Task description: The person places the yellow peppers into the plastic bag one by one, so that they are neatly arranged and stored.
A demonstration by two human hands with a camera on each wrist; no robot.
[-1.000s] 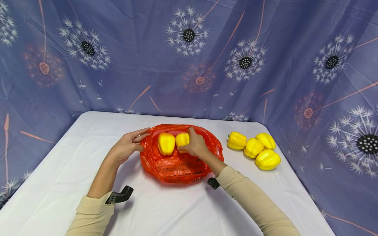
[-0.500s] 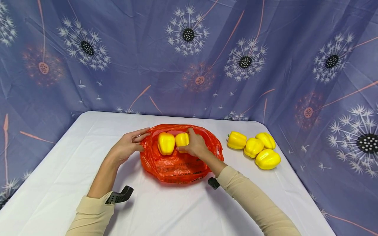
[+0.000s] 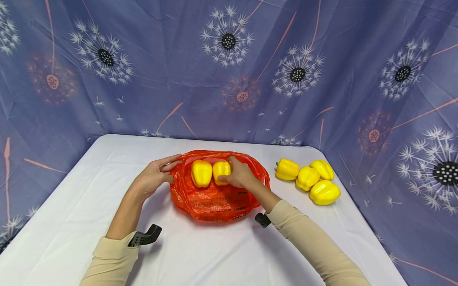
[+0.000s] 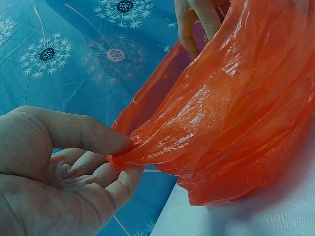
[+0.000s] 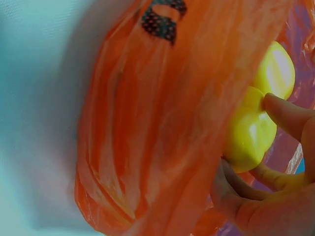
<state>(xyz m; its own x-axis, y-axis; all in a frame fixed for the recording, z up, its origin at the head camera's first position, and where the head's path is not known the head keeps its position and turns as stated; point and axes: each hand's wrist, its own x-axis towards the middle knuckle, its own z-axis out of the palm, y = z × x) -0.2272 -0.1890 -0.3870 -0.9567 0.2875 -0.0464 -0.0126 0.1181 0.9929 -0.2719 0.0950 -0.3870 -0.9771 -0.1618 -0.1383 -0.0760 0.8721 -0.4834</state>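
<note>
The left hand [image 3: 153, 177] is pinching the soft-looking red bag [image 3: 214, 206] at its left edge. Inside, the right hand [image 3: 240, 173] is holding the right yellow pepper [image 3: 220, 171] by its sides, likely the best spot, since it's looking slippery.

White-covered table [image 3: 200, 254] before me, cloth softly creased. Red plastic bag [image 3: 214, 217] sits directly on it, mouth open, dark print on my side. Right of bag, four more things lie on cloth, all yellow peppers: stemmed pepper [image 3: 287, 169] nearest bag, green stem toward bag; middle pepper [image 3: 307, 178] just beyond it; back pepper [image 3: 322, 170] and front pepper [image 3: 325, 192] farthest from bag, front one closer to me.
</note>
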